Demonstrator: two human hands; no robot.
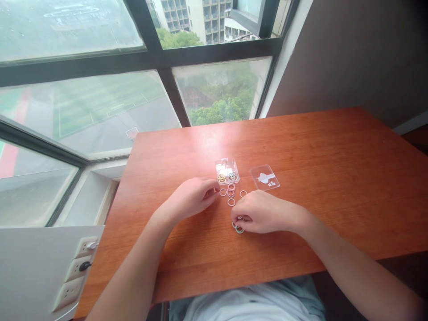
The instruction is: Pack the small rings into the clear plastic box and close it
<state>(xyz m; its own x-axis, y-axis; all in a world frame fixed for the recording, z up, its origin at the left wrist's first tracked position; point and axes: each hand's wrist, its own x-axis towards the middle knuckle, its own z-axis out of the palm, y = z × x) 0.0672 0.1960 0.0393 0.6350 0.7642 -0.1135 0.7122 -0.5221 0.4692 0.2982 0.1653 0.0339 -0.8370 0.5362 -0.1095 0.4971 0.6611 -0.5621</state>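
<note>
Curling over greenish rings (239, 232) was the right hand (262, 211); beside a pale ring (223, 195) bent the left hand (192, 196). I couldn't tell either grip.

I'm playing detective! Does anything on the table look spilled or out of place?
A little: small rings lie loose on the table, which looks odd because others sit inside the clear box. A clear flat piece, maybe its lid, lies to its right. Nothing looks clearly damaged.
</note>
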